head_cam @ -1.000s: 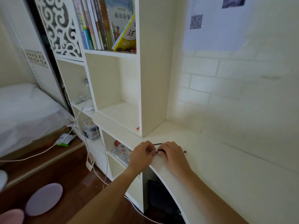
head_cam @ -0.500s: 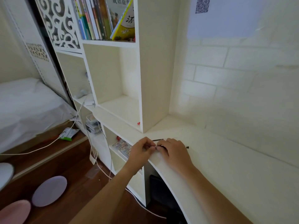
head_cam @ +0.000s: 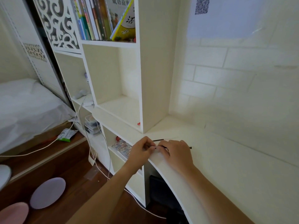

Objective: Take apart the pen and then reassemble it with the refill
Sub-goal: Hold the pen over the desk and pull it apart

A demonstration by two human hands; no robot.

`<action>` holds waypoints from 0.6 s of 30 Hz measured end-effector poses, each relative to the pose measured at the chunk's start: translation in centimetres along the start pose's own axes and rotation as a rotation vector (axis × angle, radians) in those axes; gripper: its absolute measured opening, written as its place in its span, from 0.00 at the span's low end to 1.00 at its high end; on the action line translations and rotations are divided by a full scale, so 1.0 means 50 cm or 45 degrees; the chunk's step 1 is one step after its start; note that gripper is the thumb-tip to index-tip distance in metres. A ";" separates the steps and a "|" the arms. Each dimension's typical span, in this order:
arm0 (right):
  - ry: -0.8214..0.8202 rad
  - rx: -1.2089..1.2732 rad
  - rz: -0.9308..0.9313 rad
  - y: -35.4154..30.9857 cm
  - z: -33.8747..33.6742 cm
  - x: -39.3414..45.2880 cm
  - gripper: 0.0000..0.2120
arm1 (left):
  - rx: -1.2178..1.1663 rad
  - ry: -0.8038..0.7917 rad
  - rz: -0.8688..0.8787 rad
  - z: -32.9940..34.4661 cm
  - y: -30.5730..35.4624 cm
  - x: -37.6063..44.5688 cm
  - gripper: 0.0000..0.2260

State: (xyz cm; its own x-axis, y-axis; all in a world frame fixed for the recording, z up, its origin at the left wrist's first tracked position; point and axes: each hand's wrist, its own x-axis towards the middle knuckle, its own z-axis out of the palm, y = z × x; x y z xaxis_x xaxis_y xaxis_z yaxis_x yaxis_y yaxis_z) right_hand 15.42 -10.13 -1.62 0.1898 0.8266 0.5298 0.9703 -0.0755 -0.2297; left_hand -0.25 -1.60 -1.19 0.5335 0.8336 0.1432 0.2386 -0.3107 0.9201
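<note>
At the far left a bed (head_cam: 24,107) with white bedding stood low against the wall, and two round lilac and pink cushions (head_cam: 47,193) lay on the wooden floor beside a trailing white cable (head_cam: 48,143). Next came the white bookshelf (head_cam: 146,78), its top compartment packed with upright books (head_cam: 97,18) and one yellow book leaning against them. Below it, at the rounded near edge of the white desk (head_cam: 226,167), the left hand (head_cam: 142,151) was closed in a pinch on one end of a thin dark pen (head_cam: 163,147). The right hand (head_cam: 176,155), touching the left at the fingertips, curled over the rest of the pen, whose dark tip (head_cam: 190,147) stuck out past its knuckles. A thin black refill (head_cam: 157,140) poked out just behind the left hand; whether either hand gripped it could not be told. On the wall at the upper right hung a pale sheet with a QR code (head_cam: 201,5).
</note>
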 end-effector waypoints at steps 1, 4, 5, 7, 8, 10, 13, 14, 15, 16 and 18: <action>0.004 -0.004 0.006 0.001 0.000 0.000 0.11 | -0.007 -0.001 -0.001 -0.001 0.001 0.000 0.06; -0.016 0.040 0.022 -0.001 -0.001 0.001 0.11 | -0.015 0.001 -0.022 -0.009 0.006 0.005 0.05; -0.011 0.053 0.043 -0.001 0.000 0.001 0.11 | -0.005 0.009 -0.036 -0.012 0.008 0.007 0.05; 0.032 0.077 0.127 0.002 0.001 0.004 0.10 | 0.019 0.072 -0.056 -0.017 0.013 0.013 0.03; 0.065 0.090 0.176 0.004 0.002 0.004 0.10 | 0.055 0.141 -0.046 -0.020 0.014 0.016 0.03; 0.116 0.098 0.238 0.007 0.003 0.005 0.10 | 0.187 0.316 0.016 -0.022 0.018 0.026 0.02; 0.116 0.077 0.222 0.007 0.006 0.005 0.11 | 0.311 0.484 0.080 -0.010 0.021 0.049 0.03; 0.104 0.071 0.210 0.007 0.007 0.004 0.11 | 0.329 0.514 0.074 -0.003 0.021 0.057 0.03; 0.089 0.069 0.205 0.008 0.008 0.004 0.10 | 0.338 0.529 0.058 0.006 0.019 0.066 0.04; 0.076 0.075 0.204 0.009 0.008 0.003 0.09 | 0.347 0.531 0.040 0.014 0.015 0.074 0.04; 0.060 0.098 0.200 0.015 0.010 0.003 0.07 | 0.373 0.514 0.007 0.028 0.004 0.090 0.05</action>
State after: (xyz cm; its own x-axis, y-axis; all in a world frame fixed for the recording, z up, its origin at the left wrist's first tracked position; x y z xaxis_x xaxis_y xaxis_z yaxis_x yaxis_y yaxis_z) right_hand 16.09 -9.77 -2.12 0.3464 0.7808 0.5199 0.9143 -0.1570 -0.3734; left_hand 3.34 1.42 -0.86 0.1925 0.9238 0.3310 0.4854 -0.3828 0.7860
